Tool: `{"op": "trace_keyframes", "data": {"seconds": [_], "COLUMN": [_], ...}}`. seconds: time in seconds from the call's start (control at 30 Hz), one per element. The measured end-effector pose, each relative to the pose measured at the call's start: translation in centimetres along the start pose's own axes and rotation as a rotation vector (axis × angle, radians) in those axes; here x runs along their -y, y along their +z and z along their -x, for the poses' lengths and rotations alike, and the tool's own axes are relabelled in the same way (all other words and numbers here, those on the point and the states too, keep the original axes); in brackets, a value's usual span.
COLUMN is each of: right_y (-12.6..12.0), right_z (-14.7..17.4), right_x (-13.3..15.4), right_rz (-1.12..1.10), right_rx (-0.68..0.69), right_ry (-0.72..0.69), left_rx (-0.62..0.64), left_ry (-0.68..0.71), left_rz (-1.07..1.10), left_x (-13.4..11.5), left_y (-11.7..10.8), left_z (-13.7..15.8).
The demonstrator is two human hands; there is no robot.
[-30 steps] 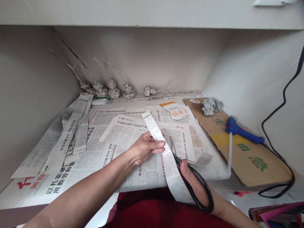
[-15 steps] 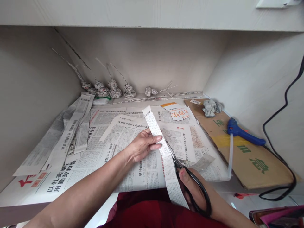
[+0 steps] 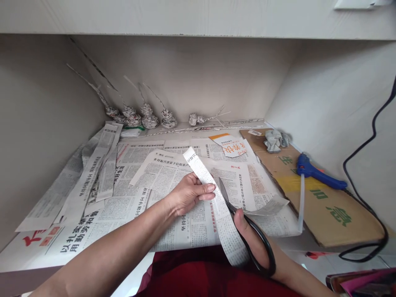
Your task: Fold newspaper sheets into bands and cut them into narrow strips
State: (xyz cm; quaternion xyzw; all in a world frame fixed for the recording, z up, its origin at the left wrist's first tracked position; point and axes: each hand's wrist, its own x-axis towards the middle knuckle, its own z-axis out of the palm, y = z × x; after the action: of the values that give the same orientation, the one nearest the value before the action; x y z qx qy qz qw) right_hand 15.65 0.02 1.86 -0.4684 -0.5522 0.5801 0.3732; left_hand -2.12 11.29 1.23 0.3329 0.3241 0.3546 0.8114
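A long newspaper strip (image 3: 223,218) is pinched between the thumb and fingers of my left hand (image 3: 193,192). Its printed top end sticks out past my fingers, and the lower part curves down toward my lap. My right hand (image 3: 252,237) grips black-handled scissors (image 3: 227,197), thumb through one loop. The blades point up and away, right beside the strip's right edge. A thin curled offcut of newspaper (image 3: 269,207) lies to the right of the scissors. Beneath both hands, newspaper sheets (image 3: 173,222) cover the table.
Several woven paper gourds (image 3: 150,116) stand along the back wall near thin rolled paper sticks (image 3: 198,129). Cut newspaper strips (image 3: 88,173) are piled at left. At right, a blue glue gun (image 3: 320,172) and a grey cloth (image 3: 274,141) rest on cardboard (image 3: 331,212). A black cord (image 3: 360,148) hangs there.
My left hand has moved slightly right and down with the strip, whose top end is now lower. The scissor blades show more clearly beside it, and the offcut at right has shifted right.
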Motion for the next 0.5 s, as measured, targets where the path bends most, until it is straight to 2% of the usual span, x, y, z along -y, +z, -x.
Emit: {"op": "trace_keyframes", "data": {"seconds": [0.1, 0.3, 0.5], "right_y": [0.2, 0.0, -0.5], "right_z": [0.3, 0.8, 1.4], "right_x": [0.2, 0.8, 0.0], "right_rz": [0.053, 0.159, 0.192], "right_rx": [-0.039, -0.023, -0.007], "right_ry": [0.026, 0.068, 0.107], "left_rx": [0.003, 0.01, -0.065], "left_ry": [0.001, -0.005, 0.049], "left_rz": [0.003, 0.002, 0.018], "left_x": [-0.1, -0.1, -1.2], "left_y": [0.0, -0.2, -1.0], "left_z": [0.0, -0.1, -0.4]}}
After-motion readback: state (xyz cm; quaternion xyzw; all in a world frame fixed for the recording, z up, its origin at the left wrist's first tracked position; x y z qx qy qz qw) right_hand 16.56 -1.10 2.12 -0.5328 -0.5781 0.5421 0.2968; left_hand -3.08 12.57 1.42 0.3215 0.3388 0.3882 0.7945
